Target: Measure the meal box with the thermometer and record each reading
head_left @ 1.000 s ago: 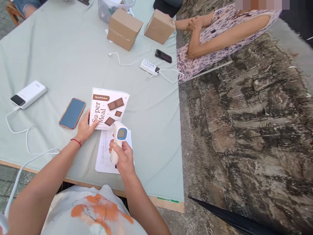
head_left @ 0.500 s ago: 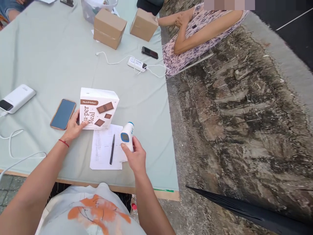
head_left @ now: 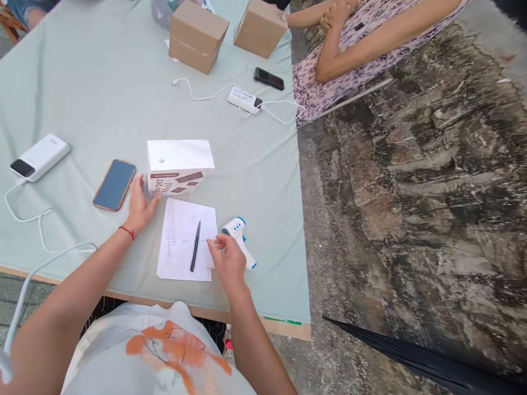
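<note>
The white and brown box (head_left: 180, 156) stands on the cloth-covered table, its printed front towards me. My left hand (head_left: 140, 207) lies at the box's lower left corner, fingers and thumb apart; whether the fingertips touch it I cannot tell. Just below the box are printed sheets of paper (head_left: 178, 260), with a black pen (head_left: 195, 247) resting across them. My right hand (head_left: 228, 259) hovers by the sheets' right edge, its fingers loosely curled and apart, with nothing seen in them. Right behind it a white and blue infrared thermometer (head_left: 246, 253) lies on its side.
A smartphone (head_left: 114, 185) and a white power bank (head_left: 41, 158) with a cable lie to the left. Farther back are two cardboard boxes (head_left: 197, 35), another power bank (head_left: 244, 100) and a black device (head_left: 269, 79). A person with folded arms (head_left: 349, 44) sits at the right edge.
The box, earlier tilted up in my left hand, now stands on the table with that hand loosened. My right hand has let go of the thermometer, which now lies beside the papers. The view shifted slightly.
</note>
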Demonstrator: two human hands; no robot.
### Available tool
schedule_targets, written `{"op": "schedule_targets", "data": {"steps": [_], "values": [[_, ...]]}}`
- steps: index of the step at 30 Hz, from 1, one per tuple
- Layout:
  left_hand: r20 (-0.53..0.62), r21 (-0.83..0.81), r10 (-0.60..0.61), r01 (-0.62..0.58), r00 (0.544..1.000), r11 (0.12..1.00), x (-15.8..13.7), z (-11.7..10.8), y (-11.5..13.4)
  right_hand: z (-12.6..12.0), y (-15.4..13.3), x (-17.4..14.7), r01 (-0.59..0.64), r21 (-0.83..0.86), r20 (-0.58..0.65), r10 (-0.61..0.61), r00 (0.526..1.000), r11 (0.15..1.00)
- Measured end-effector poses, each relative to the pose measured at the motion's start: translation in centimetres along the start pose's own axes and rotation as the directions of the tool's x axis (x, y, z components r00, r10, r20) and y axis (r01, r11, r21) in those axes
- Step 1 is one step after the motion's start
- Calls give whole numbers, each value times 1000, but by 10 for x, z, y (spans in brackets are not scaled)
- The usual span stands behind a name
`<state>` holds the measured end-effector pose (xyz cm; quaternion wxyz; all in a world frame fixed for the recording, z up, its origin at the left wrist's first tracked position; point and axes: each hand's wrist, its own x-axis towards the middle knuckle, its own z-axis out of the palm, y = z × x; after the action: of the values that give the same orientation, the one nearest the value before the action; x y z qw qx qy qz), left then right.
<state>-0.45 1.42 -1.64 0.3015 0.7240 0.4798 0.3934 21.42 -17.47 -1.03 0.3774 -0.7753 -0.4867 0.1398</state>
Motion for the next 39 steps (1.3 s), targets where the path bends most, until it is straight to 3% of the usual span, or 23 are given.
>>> {"op": "schedule_targets", "data": {"steps": [3,6,9,11,13,15,19,23,26,29,39], "values": [[54,117,40,-46,998,992,-43,-9,13,20,-18,2,-72,-6,141,72,987,997],[279,226,94,-160,956,961,-89,-21,34,25,-24,5,-120,35,224,109,969,992],[454,282,161,-313,876,907,-124,-29,55,15,-25,5,-175,245,276,105,956,954],[555,281,231,-442,799,852,-139,-28,65,4,-24,1,-193,404,273,84,958,894],[633,247,288,-540,718,805,-147,-25,72,-7,-21,-6,-182,508,230,71,971,842],[675,237,292,-574,677,784,-152,-23,75,-17,-16,-15,-145,519,144,81,986,842],[653,353,175,-501,737,790,-154,-30,71,-31,5,-34,-34,256,-13,39,999,966],[580,379,169,-447,797,810,-156,-41,60,-27,19,-49,76,79,-6,-76,997,994],[550,377,153,-407,821,832,-157,-41,57,-17,18,-58,32,26,9,-32,999,999],[539,382,144,-393,830,836,-157,-39,58,-10,12,-66,-13,28,24,12,1000,1000],[564,385,147,-416,812,823,-154,-39,64,-5,9,-76,56,34,91,-59,994,998]]}}
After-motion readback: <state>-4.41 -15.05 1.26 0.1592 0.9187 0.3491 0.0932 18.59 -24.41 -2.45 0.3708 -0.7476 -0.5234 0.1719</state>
